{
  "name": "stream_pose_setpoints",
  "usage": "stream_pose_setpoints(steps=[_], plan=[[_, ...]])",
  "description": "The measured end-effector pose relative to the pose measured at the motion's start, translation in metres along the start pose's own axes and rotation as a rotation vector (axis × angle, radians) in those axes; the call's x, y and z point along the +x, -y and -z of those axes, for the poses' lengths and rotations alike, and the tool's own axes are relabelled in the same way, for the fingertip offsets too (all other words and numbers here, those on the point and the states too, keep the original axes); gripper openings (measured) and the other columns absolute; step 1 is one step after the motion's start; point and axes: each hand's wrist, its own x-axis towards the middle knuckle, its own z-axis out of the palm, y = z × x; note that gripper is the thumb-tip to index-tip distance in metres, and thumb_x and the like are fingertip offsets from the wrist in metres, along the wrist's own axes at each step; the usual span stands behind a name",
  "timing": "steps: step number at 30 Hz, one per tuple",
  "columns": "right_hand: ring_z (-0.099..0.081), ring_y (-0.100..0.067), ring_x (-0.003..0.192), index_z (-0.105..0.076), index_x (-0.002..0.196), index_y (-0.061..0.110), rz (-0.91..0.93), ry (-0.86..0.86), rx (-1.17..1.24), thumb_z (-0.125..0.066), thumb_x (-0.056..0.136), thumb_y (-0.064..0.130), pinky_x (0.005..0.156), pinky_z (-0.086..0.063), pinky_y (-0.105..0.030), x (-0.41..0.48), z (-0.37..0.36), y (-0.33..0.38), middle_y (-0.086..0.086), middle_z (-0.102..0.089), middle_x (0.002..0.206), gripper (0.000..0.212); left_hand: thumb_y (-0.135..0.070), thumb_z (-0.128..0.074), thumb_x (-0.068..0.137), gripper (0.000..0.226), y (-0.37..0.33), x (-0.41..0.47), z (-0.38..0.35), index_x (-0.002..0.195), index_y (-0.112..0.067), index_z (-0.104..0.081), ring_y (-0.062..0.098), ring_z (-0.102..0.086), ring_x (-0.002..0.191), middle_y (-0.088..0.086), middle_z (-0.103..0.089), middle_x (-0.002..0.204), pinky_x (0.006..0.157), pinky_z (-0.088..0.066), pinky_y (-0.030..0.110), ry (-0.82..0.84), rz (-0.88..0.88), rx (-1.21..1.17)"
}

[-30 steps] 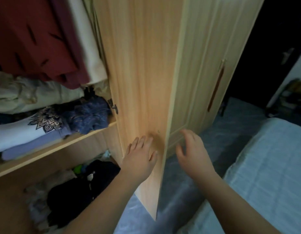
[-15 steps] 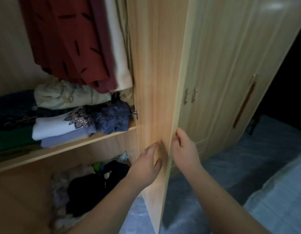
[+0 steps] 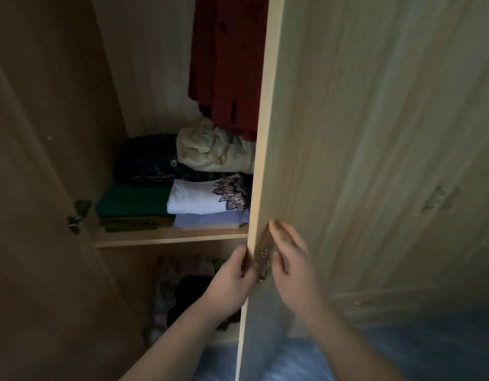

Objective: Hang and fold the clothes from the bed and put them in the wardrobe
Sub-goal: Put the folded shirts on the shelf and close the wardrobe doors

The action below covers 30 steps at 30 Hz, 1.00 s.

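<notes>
Wooden wardrobe door (image 3: 347, 133) is stiff, light to swing; take it at its free edge. Left hand (image 3: 229, 284) pinches that edge, right hand (image 3: 290, 259) lies open beside the door's handle (image 3: 264, 264). Folded clothes (image 3: 183, 199) sit left of the door. Since earlier, the door has swung nearer shut.

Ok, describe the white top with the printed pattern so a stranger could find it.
Look into the open wardrobe at its middle shelf, right-hand stack. The white folded top lies above a lilac piece and below a cream bundle. Only it carries a dark mandala print.
</notes>
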Motion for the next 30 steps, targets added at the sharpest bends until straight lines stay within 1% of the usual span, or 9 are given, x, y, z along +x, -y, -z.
stream_pose_setpoints(steps=[5,7,9,12,17,22,25,27,30], plan=[[-0.019,0.021,0.135,-0.018,0.154,0.045,0.040,0.047,-0.092,-0.055,0.092,0.008,0.103,-0.028,-0.005,0.066,-0.072,0.001,0.019,0.003,0.164,0.081,-0.024,-0.062,0.098,0.033,0.026,0.066,0.074,0.131,-0.022,-0.057,0.013,-0.066,0.110,-0.004,-0.070,0.118,0.098,-0.053,0.043,-0.012,0.049,-0.084],[-0.018,0.008,0.142,-0.012,0.156,0.043,0.020,0.062,-0.138,-0.057,0.090,0.009,0.105,-0.035,-0.018,0.086,-0.098,-0.003,0.017,0.014,0.164,0.087,-0.024,-0.063,0.098,0.029,0.036,0.093,0.096,0.126,-0.018,-0.059,0.016,-0.068,0.108,0.001,-0.071,0.116,0.097,-0.054,0.041,-0.015,0.065,-0.107],[0.001,-0.010,0.152,-0.007,0.157,0.040,0.024,0.067,-0.223,-0.059,0.089,0.007,0.116,-0.020,-0.023,0.105,-0.118,-0.009,0.012,0.018,0.164,0.092,-0.016,-0.065,0.097,0.027,0.048,0.118,0.110,0.123,-0.012,-0.060,0.020,-0.069,0.107,0.006,-0.071,0.115,0.097,-0.054,0.044,-0.028,0.105,-0.163],[0.011,-0.018,0.153,-0.002,0.157,0.036,0.011,0.087,-0.332,-0.058,0.087,0.007,0.118,0.001,-0.016,0.130,-0.134,-0.018,0.005,0.016,0.165,0.094,-0.014,-0.066,0.095,0.027,0.058,0.151,0.121,0.122,-0.016,-0.061,0.019,-0.070,0.104,0.003,-0.073,0.111,0.096,-0.055,0.044,-0.030,0.150,-0.218],[0.013,-0.022,0.152,-0.003,0.159,0.028,-0.034,0.146,-0.509,-0.033,0.085,0.020,0.122,-0.020,-0.049,0.157,-0.144,-0.028,-0.003,0.011,0.165,0.080,-0.027,-0.069,0.093,0.025,0.069,0.188,0.129,0.116,-0.035,-0.061,-0.001,-0.068,0.096,-0.020,-0.072,0.104,0.086,-0.057,0.028,0.001,0.171,-0.185],[0.008,-0.023,0.153,-0.004,0.159,0.027,-0.043,0.180,-0.570,-0.037,0.082,0.022,0.121,-0.024,-0.047,0.158,-0.143,-0.030,-0.006,0.002,0.166,0.083,-0.026,-0.068,0.094,0.025,0.080,0.193,0.128,0.116,-0.038,-0.062,-0.002,-0.068,0.097,-0.016,-0.073,0.107,0.078,-0.056,0.018,-0.001,0.168,-0.175],[0.012,-0.018,0.152,0.004,0.158,0.033,-0.050,0.213,-0.569,-0.046,0.084,0.022,0.122,-0.018,-0.046,0.157,-0.135,-0.027,0.000,0.009,0.167,0.090,-0.019,-0.066,0.097,0.040,0.073,0.181,0.126,0.134,-0.030,-0.056,0.007,-0.065,0.114,-0.009,-0.069,0.123,0.090,-0.054,0.025,0.033,0.131,-0.204],[0.010,-0.015,0.153,0.001,0.157,0.037,-0.061,0.236,-0.528,-0.046,0.087,0.025,0.122,-0.013,-0.043,0.157,-0.127,-0.022,0.004,0.010,0.167,0.086,-0.013,-0.064,0.097,0.045,0.069,0.166,0.129,0.137,-0.028,-0.053,0.010,-0.063,0.117,-0.010,-0.067,0.127,0.096,-0.052,0.030,0.064,0.123,-0.154],[-0.006,-0.018,0.153,-0.010,0.156,0.033,-0.066,0.298,-0.521,-0.035,0.090,0.035,0.120,-0.017,-0.044,0.149,-0.111,-0.015,0.003,-0.007,0.167,0.071,-0.020,-0.056,0.098,0.051,0.063,0.129,0.136,0.146,-0.031,-0.042,0.003,-0.057,0.117,-0.010,-0.060,0.138,0.091,-0.039,0.011,0.042,0.124,0.275]])
